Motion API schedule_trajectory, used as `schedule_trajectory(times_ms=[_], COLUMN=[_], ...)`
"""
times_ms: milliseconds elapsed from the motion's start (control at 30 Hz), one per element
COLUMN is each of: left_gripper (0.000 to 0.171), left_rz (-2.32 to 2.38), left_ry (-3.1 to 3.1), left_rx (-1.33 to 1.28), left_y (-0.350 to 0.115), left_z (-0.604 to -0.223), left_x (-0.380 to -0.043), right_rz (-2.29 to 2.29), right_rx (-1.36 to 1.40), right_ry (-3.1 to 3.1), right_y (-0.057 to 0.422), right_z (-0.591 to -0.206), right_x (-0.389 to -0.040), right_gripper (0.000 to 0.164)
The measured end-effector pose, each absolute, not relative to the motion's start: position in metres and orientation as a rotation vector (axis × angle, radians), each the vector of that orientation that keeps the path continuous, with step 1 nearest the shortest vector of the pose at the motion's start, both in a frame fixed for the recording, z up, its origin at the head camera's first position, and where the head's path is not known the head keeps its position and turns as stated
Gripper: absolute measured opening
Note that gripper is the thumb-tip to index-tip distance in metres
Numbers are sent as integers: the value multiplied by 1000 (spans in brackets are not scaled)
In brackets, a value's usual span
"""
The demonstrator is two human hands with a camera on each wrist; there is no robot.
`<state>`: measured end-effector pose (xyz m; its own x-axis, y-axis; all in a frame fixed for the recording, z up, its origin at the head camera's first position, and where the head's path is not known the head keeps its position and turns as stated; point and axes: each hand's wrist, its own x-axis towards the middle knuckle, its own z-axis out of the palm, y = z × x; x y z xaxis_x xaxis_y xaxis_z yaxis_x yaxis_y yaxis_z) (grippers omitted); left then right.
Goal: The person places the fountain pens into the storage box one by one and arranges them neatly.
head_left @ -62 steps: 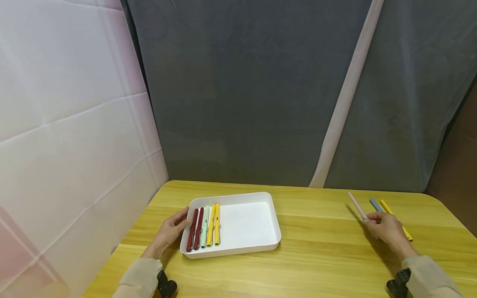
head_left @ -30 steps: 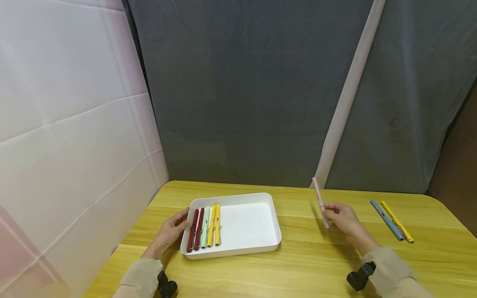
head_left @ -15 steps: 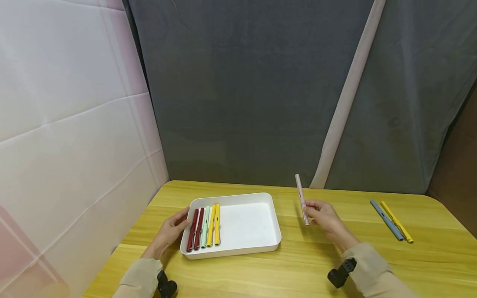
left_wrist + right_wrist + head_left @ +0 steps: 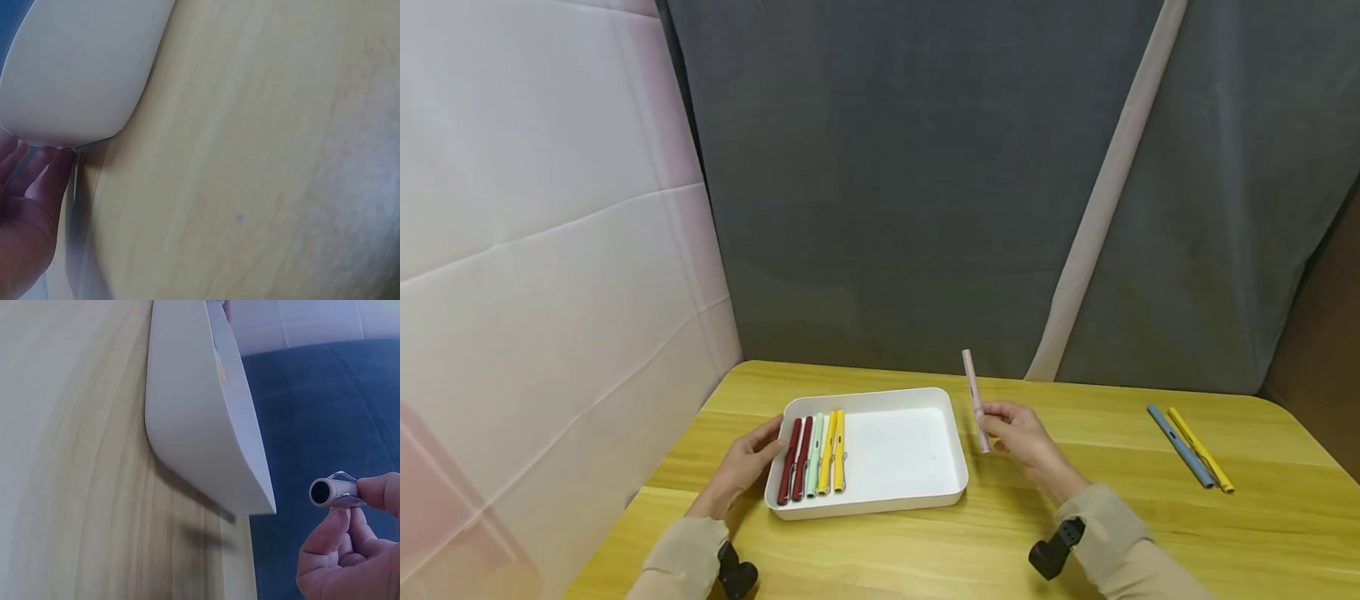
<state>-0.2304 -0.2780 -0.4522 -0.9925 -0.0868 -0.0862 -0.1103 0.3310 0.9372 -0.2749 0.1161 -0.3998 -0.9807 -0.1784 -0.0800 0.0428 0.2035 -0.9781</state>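
A pale pink pen (image 4: 973,396) is pinched between the thumb and fingers of my right hand (image 4: 1022,433). It stands nearly upright, tilted a little, above the table just past the right side of a white tray (image 4: 910,504). The right wrist view shows the end of the pen (image 4: 322,492) and its metal clip. My left hand (image 4: 741,467) holds the tray's left rim, thumb over the edge. Inside the tray's left part, pens lie side by side: two dark red pens (image 4: 795,462), a mint green pen (image 4: 816,458) and two yellow pens (image 4: 832,454).
To the right on the wooden table (image 4: 1120,467) lie a blue pen (image 4: 1180,446) and a yellow pen (image 4: 1201,450), side by side. A dark grey curtain (image 4: 880,208) hangs behind the table, and a white cloth (image 4: 550,250) hangs at the left.
My right hand has carried the pink pen leftward from beside the blue and yellow pens to near the tray, turning it more upright. My left hand and the tray have stayed put.
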Motion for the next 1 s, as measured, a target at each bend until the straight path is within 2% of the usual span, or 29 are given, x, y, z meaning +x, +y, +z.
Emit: schedule_trajectory(times_ms=[1000], left_gripper=[53], left_rz=[1814], left_ry=[2549], left_rx=[-171], left_y=[-279], left_z=[-454], left_x=[-231], right_rz=[-2002], right_rx=[-65], right_ry=[2067], right_y=[61], right_z=[-408], right_x=[-265], right_gripper=[23])
